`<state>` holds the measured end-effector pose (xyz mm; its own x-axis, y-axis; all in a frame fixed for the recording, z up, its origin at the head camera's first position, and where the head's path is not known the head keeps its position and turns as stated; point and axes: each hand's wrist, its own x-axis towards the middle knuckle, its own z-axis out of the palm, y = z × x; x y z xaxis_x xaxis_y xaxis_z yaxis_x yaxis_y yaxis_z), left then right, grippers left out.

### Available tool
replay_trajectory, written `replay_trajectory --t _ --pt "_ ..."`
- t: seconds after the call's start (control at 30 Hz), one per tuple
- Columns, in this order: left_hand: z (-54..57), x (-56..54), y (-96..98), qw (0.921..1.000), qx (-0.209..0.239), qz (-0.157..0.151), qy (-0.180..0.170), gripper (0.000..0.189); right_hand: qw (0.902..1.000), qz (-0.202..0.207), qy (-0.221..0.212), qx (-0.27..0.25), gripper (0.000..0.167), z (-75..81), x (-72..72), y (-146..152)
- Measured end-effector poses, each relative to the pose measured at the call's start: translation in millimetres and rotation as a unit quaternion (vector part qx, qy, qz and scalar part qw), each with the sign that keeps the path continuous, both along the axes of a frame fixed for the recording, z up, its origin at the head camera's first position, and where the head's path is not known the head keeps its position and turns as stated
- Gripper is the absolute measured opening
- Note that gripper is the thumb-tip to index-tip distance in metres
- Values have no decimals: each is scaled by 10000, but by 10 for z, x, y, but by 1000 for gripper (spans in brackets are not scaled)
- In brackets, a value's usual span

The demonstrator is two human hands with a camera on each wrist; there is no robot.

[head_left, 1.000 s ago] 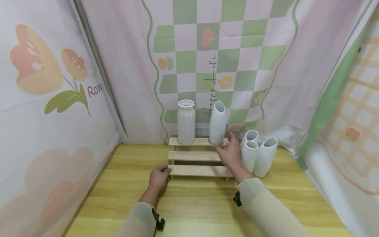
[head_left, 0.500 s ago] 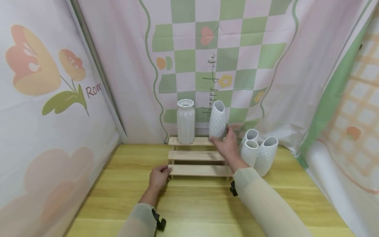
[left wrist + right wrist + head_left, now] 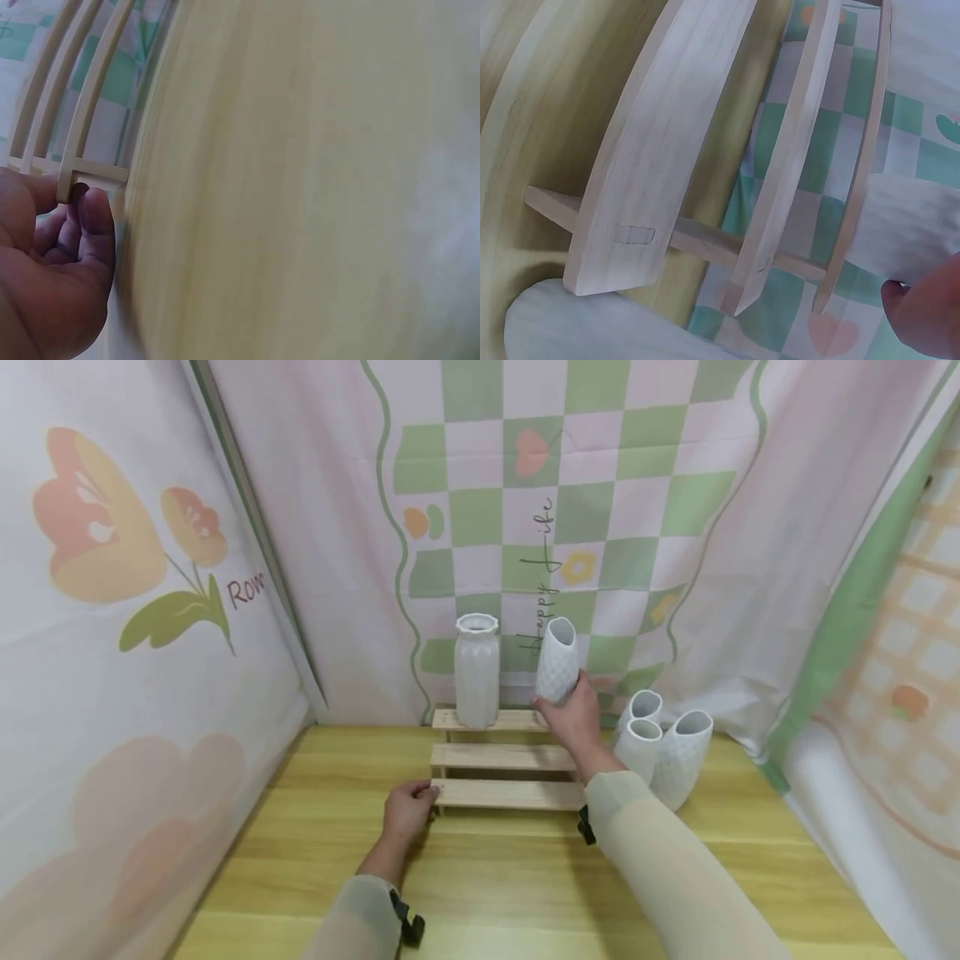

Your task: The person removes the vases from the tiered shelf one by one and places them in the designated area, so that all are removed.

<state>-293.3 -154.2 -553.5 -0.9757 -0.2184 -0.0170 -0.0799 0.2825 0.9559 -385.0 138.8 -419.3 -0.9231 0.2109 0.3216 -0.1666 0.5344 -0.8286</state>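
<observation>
A three-step wooden display stand stands on the table. At the left end of its lowest step, my left hand pinches the wood; in the left wrist view the fingers curl at that corner. My right hand grips the lower part of a white quilted vase with a slanted mouth, upright at the right of the top step and hiding its base. In the right wrist view, part of that vase shows beside the thumb. A white ribbed vase with a scalloped rim stands on the top step's left.
Three more white vases stand close together right of the stand: a small front one, a larger quilted one and one behind. A checked cloth hangs behind the table, with printed cloth on both sides.
My right hand has moved up and slightly left, from beside the vase's base to a grip higher on its body. The left hand stays at the stand's corner.
</observation>
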Motion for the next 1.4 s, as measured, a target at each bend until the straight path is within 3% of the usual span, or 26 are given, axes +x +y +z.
replay_trajectory --t 0.47,1.0,1.4 --pt "42 51 72 10000 73 -44 27 37 9998 -134 78 118 90 -6 76 80" --pt "9 50 48 9999 102 43 24 36 9995 60 211 219 90 -35 332 52" --pt "32 50 38 9999 80 12 -133 38 9997 103 15 198 90 -46 521 34"
